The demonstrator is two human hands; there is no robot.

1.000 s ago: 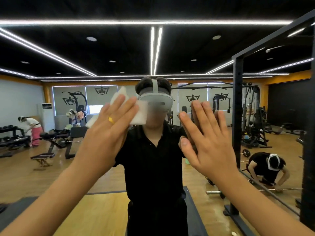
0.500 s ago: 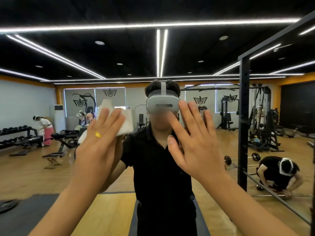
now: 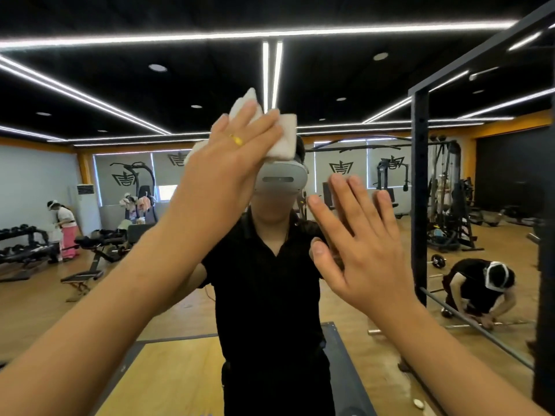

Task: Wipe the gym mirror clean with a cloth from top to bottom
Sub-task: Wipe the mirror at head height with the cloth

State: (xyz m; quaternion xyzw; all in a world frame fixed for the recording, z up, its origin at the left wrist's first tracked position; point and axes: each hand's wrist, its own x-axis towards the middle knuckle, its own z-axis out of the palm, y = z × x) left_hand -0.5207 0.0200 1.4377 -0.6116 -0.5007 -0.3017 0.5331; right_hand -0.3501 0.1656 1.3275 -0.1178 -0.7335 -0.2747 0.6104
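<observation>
Presses a white cloth [image 3: 283, 136] against the mirror [image 3: 180, 70] with the straight fingers of the left hand [image 3: 234, 157], ring [image 3: 237, 141] showing, cloth corners poking out above and right of the fingertips, level with the top of the reflected headset [image 3: 280, 181]. Lays the right hand [image 3: 360, 244] flat on the glass lower and to the right, fingers spread, holding nothing. Leaves wide glass above and left of the cloth, with less room rightward, where a black rack upright [image 3: 420, 190] stands near the right hand; farther back reflects benches [image 3: 90, 259] and a crouching person [image 3: 480, 283].
</observation>
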